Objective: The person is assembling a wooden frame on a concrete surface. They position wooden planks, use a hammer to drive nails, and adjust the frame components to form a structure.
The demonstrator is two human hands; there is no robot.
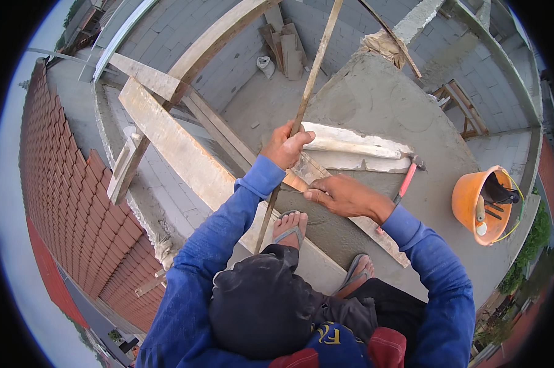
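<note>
My left hand [283, 145] is closed round a long, thin wooden strip [317, 64], which runs slantwise from the top edge down past my left forearm. My right hand [346, 196], to the right and a little nearer, is closed on a slim dark tool [289, 189]. The tool's thin end reaches the strip below my left hand; its exact kind is hard to make out. Beyond my right hand a pale round stick [350, 147] lies on a white, rough-edged board [344, 161]. A hammer with a red handle [406, 181] lies at the board's right end.
An orange bucket [464, 199] holding tools stands on the cement slab [387, 95] to the right. Long planks [166, 138] cross on the left and below my hands. Past them is a drop to a lower floor [252, 104] between block walls. A tiled roof [74, 184] lies far left.
</note>
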